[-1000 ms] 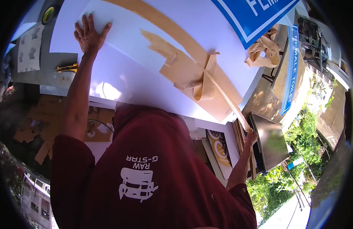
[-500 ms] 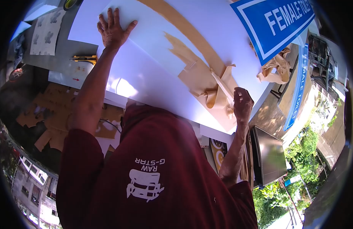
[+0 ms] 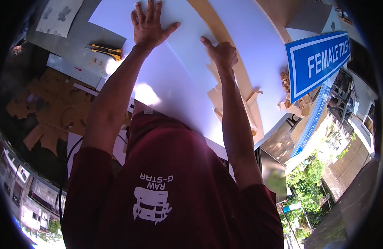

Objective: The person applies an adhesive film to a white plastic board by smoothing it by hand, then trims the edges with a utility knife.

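My left hand (image 3: 149,31) lies flat on the large white sheet (image 3: 179,70), its fingers spread and thumb out to the side. Farther right, my right hand (image 3: 223,54) is over the brown masking paper (image 3: 241,76) on that sheet. Its thumb points up and left while the other fingers curl under; what they grip, if anything, is hidden. A long brown strip (image 3: 206,14) curves across the sheet beyond this hand. Loose, folded brown paper (image 3: 253,103) lies beside my right forearm.
A yellow cutter knife (image 3: 106,51) rests on the grey surface at left. To the right stands a blue "FEMALE TOILET" sign (image 3: 320,66), with crumpled brown paper (image 3: 299,106) below it. A second blue sign (image 3: 313,124) leans lower down. Brown cut-out scraps (image 3: 54,112) lie at lower left.
My right hand has moved up and left from the near end of the brown paper to its far end. My left hand stays flat on the sheet. The camera view has shifted.
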The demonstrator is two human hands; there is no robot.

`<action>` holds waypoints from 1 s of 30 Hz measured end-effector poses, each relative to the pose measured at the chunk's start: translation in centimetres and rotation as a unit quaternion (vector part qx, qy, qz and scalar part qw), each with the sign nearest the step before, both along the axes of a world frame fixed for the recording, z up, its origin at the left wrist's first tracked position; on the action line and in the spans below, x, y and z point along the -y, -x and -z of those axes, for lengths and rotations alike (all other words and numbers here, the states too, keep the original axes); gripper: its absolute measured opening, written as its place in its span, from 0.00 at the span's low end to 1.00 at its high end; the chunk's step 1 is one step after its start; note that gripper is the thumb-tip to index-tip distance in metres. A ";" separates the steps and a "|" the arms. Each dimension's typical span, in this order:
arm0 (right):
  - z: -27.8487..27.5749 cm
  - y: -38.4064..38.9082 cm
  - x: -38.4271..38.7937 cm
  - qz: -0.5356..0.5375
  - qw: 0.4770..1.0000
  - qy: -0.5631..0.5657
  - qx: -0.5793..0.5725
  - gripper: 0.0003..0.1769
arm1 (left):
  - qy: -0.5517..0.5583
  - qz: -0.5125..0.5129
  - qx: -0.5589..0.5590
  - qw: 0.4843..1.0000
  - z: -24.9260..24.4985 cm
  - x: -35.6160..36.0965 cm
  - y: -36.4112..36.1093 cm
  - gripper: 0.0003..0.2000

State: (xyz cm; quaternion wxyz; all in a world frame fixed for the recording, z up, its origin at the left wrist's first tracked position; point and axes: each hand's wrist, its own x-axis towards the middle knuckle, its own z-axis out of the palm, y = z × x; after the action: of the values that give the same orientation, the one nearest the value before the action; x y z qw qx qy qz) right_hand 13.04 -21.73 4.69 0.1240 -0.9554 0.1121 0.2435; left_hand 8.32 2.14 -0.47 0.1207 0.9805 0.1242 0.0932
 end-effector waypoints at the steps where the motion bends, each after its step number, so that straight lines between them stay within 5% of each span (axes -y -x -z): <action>1: 0.3 0.1 0.2 0.001 1.000 0.004 0.000 0.41 | 0.006 0.002 0.005 1.000 0.1 0.0 0.1 0.52; 11: 1.2 3.4 5.0 0.104 0.988 -0.088 -0.079 0.35 | 0.026 0.004 -0.029 0.999 -0.6 -0.1 0.1 0.53; 17: -0.2 6.9 6.0 -0.080 0.970 -0.124 0.194 0.26 | 0.029 0.006 -0.022 0.999 -0.8 0.0 0.0 0.54; 20: 1.1 6.2 3.8 -0.356 0.887 -0.020 0.295 0.33 | 0.018 0.013 -0.028 0.999 -0.4 0.2 0.2 0.54; 30: 2.1 8.0 7.3 -0.479 0.848 0.003 0.228 0.32 | 0.024 0.007 -0.052 0.998 -0.6 0.1 0.0 0.54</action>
State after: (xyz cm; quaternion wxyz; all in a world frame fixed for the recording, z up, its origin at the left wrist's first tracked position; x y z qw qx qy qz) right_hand 5.06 -29.04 2.63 0.0114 -0.9195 -0.3901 0.0477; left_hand 8.31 2.08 0.08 0.1383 0.9816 0.1261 0.0387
